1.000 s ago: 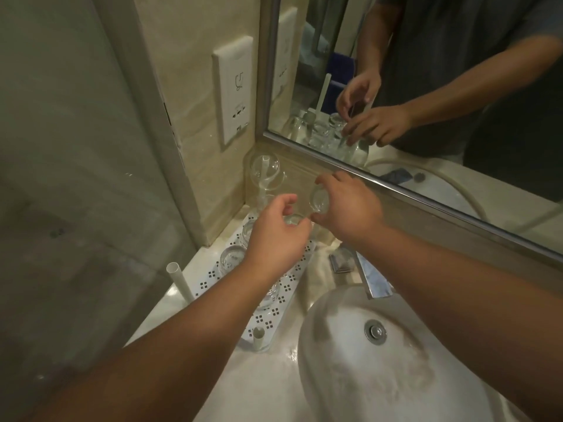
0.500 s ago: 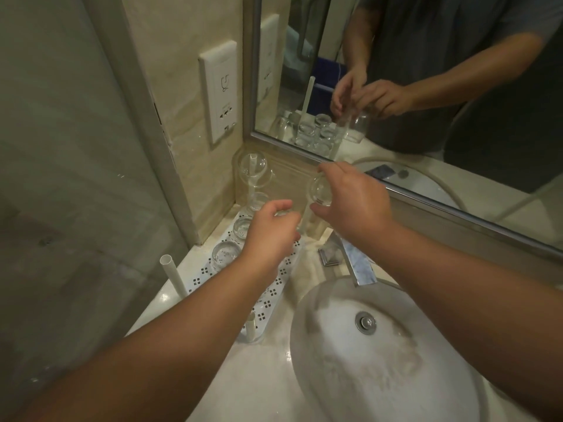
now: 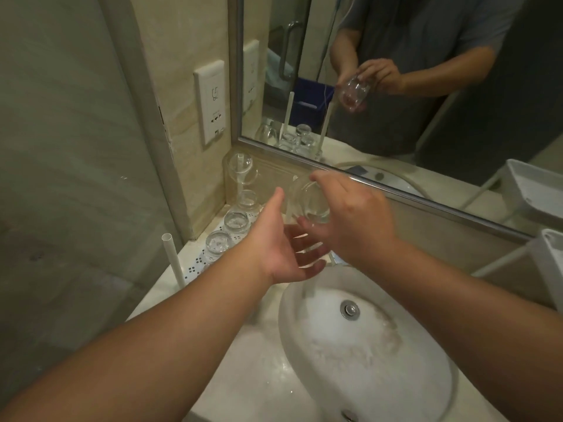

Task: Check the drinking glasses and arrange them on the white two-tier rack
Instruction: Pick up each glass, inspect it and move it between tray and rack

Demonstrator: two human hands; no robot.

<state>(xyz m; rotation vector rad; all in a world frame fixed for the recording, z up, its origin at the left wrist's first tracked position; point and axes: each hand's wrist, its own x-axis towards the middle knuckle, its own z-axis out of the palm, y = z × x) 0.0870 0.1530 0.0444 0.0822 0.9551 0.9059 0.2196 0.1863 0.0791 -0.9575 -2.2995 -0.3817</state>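
**Lifted glass now tipped sideways, left hand let go**

Since half a second ago the right hand (image 3: 356, 220) has raised its drinking glass (image 3: 310, 204) and turned it on its side, fingers clamped round the far wall. The left hand (image 3: 283, 248) has dropped away, palm up, fingers spread apart just beneath the glass. Left of the left fingertips, three upturned glasses (image 3: 236, 222) stand in a row on the white rack (image 3: 195, 266), beside its upright post (image 3: 173, 260).
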